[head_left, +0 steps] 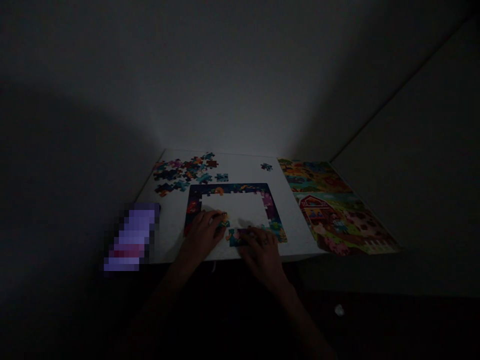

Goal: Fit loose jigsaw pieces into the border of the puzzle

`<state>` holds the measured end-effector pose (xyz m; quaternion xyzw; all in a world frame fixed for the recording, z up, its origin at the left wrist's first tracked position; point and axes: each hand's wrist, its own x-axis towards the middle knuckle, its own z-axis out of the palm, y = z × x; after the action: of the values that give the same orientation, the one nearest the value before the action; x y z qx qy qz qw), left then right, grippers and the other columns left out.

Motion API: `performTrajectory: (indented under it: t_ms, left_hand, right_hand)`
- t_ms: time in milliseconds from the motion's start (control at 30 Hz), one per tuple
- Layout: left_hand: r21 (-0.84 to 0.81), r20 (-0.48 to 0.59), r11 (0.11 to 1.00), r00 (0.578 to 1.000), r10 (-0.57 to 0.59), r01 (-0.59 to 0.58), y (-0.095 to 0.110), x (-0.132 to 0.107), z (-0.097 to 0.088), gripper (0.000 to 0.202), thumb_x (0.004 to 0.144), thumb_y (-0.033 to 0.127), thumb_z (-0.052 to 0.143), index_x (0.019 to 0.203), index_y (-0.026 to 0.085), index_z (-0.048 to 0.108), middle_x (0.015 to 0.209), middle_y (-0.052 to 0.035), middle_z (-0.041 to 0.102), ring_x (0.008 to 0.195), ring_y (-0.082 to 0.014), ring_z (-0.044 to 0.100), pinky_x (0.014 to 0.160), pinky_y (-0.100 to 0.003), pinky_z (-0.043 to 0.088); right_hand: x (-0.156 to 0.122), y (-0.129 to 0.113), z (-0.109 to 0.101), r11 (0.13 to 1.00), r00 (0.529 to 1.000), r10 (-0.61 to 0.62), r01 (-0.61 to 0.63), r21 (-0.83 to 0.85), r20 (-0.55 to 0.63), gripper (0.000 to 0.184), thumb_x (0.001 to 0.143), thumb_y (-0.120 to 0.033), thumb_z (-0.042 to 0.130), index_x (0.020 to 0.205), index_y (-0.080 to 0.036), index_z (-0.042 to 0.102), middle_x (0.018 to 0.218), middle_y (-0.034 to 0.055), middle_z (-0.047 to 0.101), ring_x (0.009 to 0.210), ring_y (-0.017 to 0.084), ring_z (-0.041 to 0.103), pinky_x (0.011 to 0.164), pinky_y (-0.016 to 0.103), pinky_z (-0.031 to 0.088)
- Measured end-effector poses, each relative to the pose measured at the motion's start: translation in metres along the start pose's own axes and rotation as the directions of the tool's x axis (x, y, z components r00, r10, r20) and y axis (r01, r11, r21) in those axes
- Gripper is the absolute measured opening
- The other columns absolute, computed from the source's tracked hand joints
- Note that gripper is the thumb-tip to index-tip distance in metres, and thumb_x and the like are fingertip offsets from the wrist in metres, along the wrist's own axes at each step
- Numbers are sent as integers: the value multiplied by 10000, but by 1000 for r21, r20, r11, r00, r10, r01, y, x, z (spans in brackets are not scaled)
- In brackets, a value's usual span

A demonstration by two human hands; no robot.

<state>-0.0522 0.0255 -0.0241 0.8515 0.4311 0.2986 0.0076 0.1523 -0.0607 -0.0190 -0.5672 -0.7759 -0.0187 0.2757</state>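
A jigsaw border frame (pixel 229 189) lies on the white table (pixel 296 220), dark blue with colourful spots, its middle bare. My left hand (pixel 203 233) rests on the frame's near left corner, fingers pinching a small orange piece (pixel 223 218). My right hand (pixel 262 250) presses flat on the bottom edge of the frame, fingers on a dark blue piece (pixel 237 237). A ring shows on one finger of the right hand.
Several loose pieces (pixel 185 172) lie in a heap at the table's far left. One single piece (pixel 266 167) sits far right of the frame. Two finished farm picture puzzles (pixel 332 207) lie on the right. A blurred purple object (pixel 132 236) sits at the left edge. The room is dark.
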Motion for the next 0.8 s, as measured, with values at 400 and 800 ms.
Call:
performTrajectory:
  t_ms: [400,800]
  left_hand:
    - [13,-2,999,999,43,-43,3,-9,-6,265,929,268,569,1181,223,635,1133,-76,649,1056,-248,601,987,-435,507]
    - [-73,93,997,995,27,-20,8,-21,-18,263,962,292,531,1201,229,620,1198,-68,640,1113,-236,595,991,-421,520]
  right_hand:
    - [1,1,2,999,1000,-4,3,32,20,308,943,-353,585,1239,-298,647,1224,62,664,1135,252,560,951,433,422]
    - [2,-1,4,998,998,37,-34,56,-47,229,961,-310,557,1141,-263,689,1121,58,695,1052,240,586,893,403,420]
